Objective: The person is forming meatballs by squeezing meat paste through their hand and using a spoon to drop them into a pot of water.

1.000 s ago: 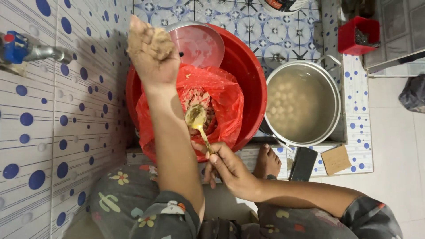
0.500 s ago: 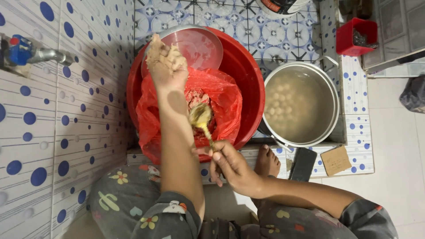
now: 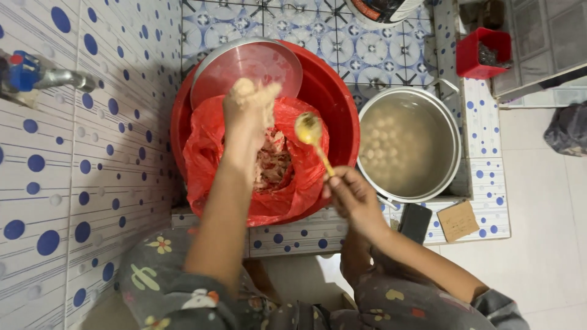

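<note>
My left hand [image 3: 247,116] is closed around a lump of pale minced paste, held above a red plastic bag [image 3: 208,165] that lines a red basin [image 3: 333,104]. More pinkish paste [image 3: 273,165] lies inside the bag. My right hand [image 3: 348,195] grips a spoon [image 3: 312,137] by its handle; the spoon bowl carries a small ball of paste and hovers over the bag's right side. A metal pot [image 3: 449,131] with cloudy water and several pale balls [image 3: 394,143] stands to the right of the basin.
A metal lid or bowl [image 3: 244,61] leans in the basin's back. A tap [image 3: 36,76] sticks out of the dotted tile wall at left. A small red box [image 3: 480,52], a dark phone [image 3: 416,223] and a cardboard piece [image 3: 458,220] lie at right.
My left hand has lowered closer to the bag. My right hand lifted the spoon out of the paste and shifted it right, toward the pot, with a ball of paste on it.
</note>
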